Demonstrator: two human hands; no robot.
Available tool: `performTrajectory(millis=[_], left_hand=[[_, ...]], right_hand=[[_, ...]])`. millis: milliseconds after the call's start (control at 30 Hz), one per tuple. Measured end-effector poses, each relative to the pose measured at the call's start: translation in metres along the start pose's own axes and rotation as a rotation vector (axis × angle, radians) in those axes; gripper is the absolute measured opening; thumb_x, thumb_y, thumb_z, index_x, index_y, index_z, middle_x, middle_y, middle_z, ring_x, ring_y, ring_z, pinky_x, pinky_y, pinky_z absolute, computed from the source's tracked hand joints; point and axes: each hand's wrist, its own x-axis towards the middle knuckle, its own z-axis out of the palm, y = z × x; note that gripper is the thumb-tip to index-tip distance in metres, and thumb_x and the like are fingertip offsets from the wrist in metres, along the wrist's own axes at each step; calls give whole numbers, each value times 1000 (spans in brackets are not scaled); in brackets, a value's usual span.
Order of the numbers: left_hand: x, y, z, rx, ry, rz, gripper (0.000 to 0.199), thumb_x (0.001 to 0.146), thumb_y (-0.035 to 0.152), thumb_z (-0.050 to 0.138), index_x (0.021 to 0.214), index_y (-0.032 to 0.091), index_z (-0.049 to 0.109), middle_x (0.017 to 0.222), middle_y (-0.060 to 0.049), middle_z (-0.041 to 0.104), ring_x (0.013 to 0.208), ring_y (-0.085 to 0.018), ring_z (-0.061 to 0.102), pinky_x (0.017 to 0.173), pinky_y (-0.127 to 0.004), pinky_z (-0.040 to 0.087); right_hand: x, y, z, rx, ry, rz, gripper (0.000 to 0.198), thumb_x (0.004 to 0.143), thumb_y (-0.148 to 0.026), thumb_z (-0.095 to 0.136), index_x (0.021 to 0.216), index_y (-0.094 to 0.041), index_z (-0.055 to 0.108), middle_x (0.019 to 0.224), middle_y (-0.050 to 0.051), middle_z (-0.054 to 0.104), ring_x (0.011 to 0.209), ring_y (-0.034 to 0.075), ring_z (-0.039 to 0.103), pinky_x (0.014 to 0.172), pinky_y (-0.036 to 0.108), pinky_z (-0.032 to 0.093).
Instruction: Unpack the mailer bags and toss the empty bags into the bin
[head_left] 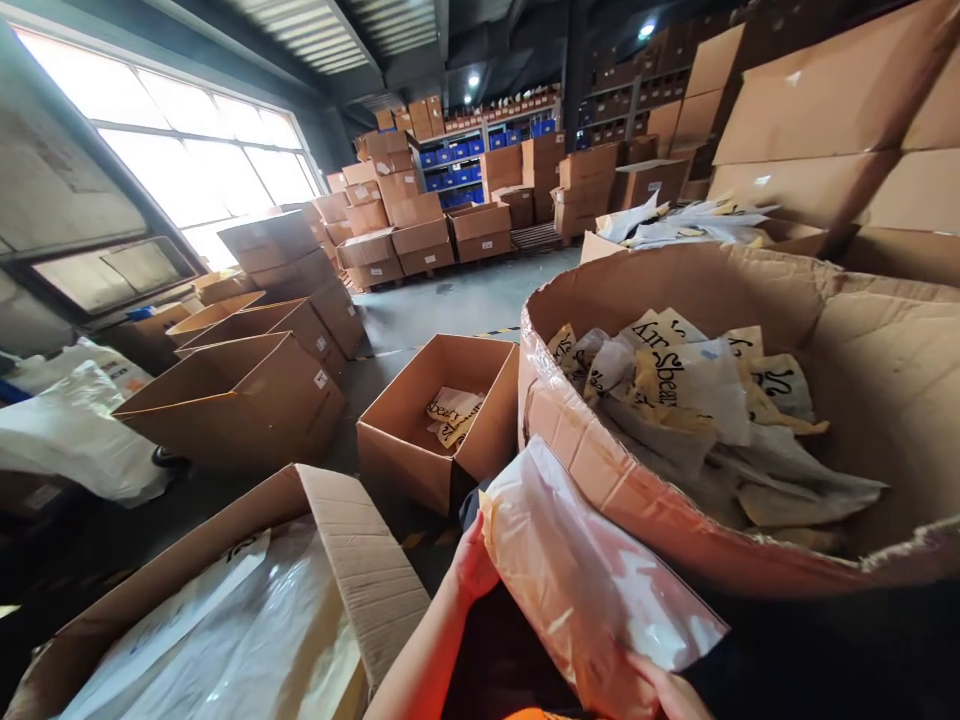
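Observation:
A clear plastic bag (570, 570) with pale tan contents lies slanted across my lap, its upper end near the rim of the large round carton. My left hand (474, 565) grips its upper left edge, the fingers partly hidden behind it. At the lower right edge, my right hand (664, 690) pinches the same bag, cut off by the frame's bottom. Right beside it stands the large carton (600, 470), holding several bags (690, 385) with black lettering. Ahead is a smaller open box (409, 470) with a few lettered bags (454, 412) at its bottom.
An open carton (367, 560) at lower left is filled with large plastic bags (225, 620). More open boxes (247, 400) and a white sack (75, 430) stand left. Stacked cartons (420, 230) and shelves with blue bins (454, 165) line the back. A taller carton wall (810, 110) rises at right.

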Motion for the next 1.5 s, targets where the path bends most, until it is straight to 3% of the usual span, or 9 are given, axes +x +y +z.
performTrajectory(millis=[100, 333, 467, 633, 833, 1033, 1133, 1267, 1500], left_hand=[[-2, 4, -1, 7, -27, -27, 50, 93, 50, 60, 125, 14, 70, 129, -9, 68, 127, -25, 58, 119, -36, 31], [1, 3, -3, 34, -60, 1, 49, 100, 49, 47, 126, 14, 69, 134, -9, 65, 136, -25, 51, 122, -39, 26], [0, 3, -7, 25, -51, -4, 50, 98, 49, 50, 128, 13, 68, 131, -12, 67, 136, -27, 51, 122, -40, 25], [0, 3, -7, 19, -57, -3, 49, 99, 49, 49, 127, 14, 69, 132, -10, 67, 132, -26, 54, 122, -40, 26], [-1, 2, -5, 12, -66, -22, 53, 96, 52, 53, 127, 12, 69, 131, -10, 67, 131, -28, 56, 121, -41, 27], [-2, 2, -6, 15, -57, -22, 51, 97, 51, 52, 127, 14, 69, 133, -9, 66, 132, -27, 54, 120, -38, 28], [-2, 2, -7, 20, -53, -20, 50, 98, 50, 50, 127, 14, 69, 132, -9, 67, 131, -26, 55, 119, -38, 29], [-2, 3, -6, 32, -50, -21, 51, 97, 51, 50, 126, 14, 70, 130, -10, 68, 130, -28, 56, 118, -39, 30], [-2, 3, 0, 58, -54, -19, 49, 96, 52, 52, 125, 17, 71, 128, -8, 69, 130, -27, 56, 120, -39, 28]], right_hand=[[-6, 3, 1, 39, -64, 16, 35, 49, -59, 68, 58, -26, 74, 90, 9, 77, 113, 37, 67, 110, 38, 46], [-1, 3, 0, 8, -41, 14, 27, 58, -53, 61, 55, -28, 72, 96, 12, 77, 118, 36, 64, 111, 38, 45], [6, 2, -8, -10, -112, 40, 27, 54, -55, 63, 56, -30, 72, 96, 9, 77, 125, 36, 59, 115, 37, 40], [12, -2, -16, -64, -223, 135, 27, 47, -56, 66, 52, -29, 68, 95, 11, 77, 125, 34, 60, 108, 31, 44], [6, 2, -8, -32, -104, 37, 32, 50, -57, 65, 52, -25, 68, 85, 12, 77, 116, 38, 65, 108, 38, 46], [5, -1, -11, -29, -153, 44, 27, 47, -57, 68, 52, -30, 71, 90, 5, 78, 123, 38, 61, 115, 41, 39], [4, -5, -12, -65, -198, 71, 32, 45, -58, 68, 55, -28, 71, 92, 8, 78, 122, 36, 62, 113, 37, 42], [2, -2, -6, -63, -96, 18, 32, 47, -57, 64, 51, -25, 66, 87, 13, 77, 117, 36, 65, 106, 35, 47], [-2, 1, 1, -46, -45, -20, 30, 50, -58, 61, 50, -28, 66, 83, 8, 77, 119, 37, 63, 115, 41, 39]])
